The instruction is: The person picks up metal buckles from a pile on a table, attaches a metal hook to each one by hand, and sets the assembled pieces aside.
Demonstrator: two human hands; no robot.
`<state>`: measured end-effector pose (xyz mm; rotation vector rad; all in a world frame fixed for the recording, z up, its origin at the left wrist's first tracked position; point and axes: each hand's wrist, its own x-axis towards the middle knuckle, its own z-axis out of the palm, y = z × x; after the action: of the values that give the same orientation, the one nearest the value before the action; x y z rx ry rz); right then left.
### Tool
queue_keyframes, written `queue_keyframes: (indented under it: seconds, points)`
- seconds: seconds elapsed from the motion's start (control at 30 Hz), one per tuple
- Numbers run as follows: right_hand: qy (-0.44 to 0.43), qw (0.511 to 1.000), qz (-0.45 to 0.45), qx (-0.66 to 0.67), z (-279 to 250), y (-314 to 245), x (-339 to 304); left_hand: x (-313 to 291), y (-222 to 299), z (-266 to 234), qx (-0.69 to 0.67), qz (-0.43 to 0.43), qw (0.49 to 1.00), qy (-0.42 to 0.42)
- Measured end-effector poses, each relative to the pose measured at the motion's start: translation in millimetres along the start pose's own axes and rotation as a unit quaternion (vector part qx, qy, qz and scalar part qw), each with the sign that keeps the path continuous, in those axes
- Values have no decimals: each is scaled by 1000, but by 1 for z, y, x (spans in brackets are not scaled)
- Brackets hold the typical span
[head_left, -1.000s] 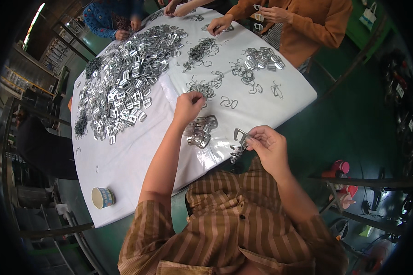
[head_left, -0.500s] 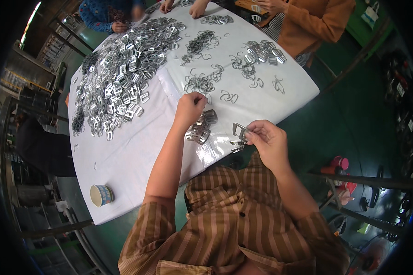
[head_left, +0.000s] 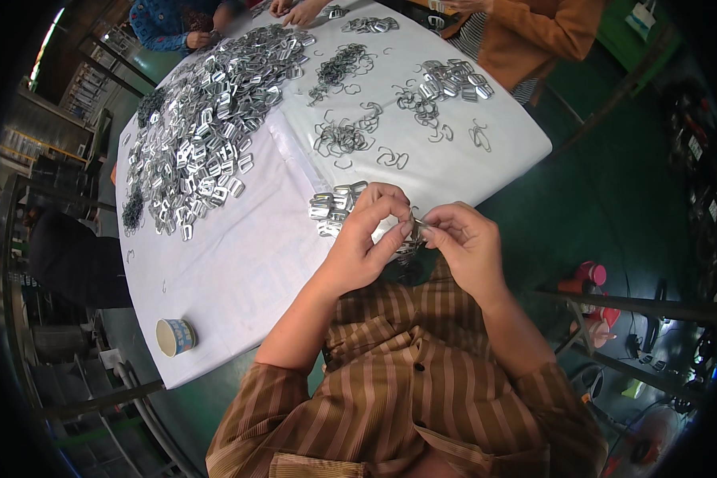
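Note:
My left hand (head_left: 368, 239) and my right hand (head_left: 464, 239) meet over the table's near edge, fingertips almost touching. The right one pinches a metal buckle (head_left: 419, 225), mostly covered by fingers. Thumb and forefinger of the left close on a thin bent wire clip (head_left: 414, 210) at the buckle; how far the two are joined is hidden. Further metal pieces (head_left: 407, 256) hang below my fingers, too covered to make out. Left of my left hand lies a small heap of silver buckles (head_left: 327, 209). Beyond it sits a tangle of wire clips (head_left: 341, 139).
A large heap of buckles (head_left: 215, 131) covers the far left of the white-covered table (head_left: 239, 271). More clips (head_left: 344, 67) and buckles (head_left: 458, 80) lie farther back. A paper cup (head_left: 175, 337) stands at the near left. Co-workers' hands (head_left: 299, 11) are at the far edge.
My left hand has come back from the wire clips toward me and right, meeting my right hand at the buckle. My right hand has stayed nearly in place.

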<state>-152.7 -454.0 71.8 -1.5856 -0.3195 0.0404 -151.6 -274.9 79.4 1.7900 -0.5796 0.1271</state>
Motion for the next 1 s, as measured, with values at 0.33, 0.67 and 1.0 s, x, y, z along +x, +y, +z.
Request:
queue_keyframes:
  seconds: [0.33, 0.67, 1.0]
  points:
    - [-83, 988, 7, -133, 10, 46, 40, -39, 18, 11, 0, -16, 1000, 5]
    - [-101, 936, 19, -336, 69, 95, 82, -49, 14, 15, -16, -40, 998, 37]
    - [-36, 909, -72, -408, 83, 102, 97, -48, 8, 22, -32, -77, 996, 44]
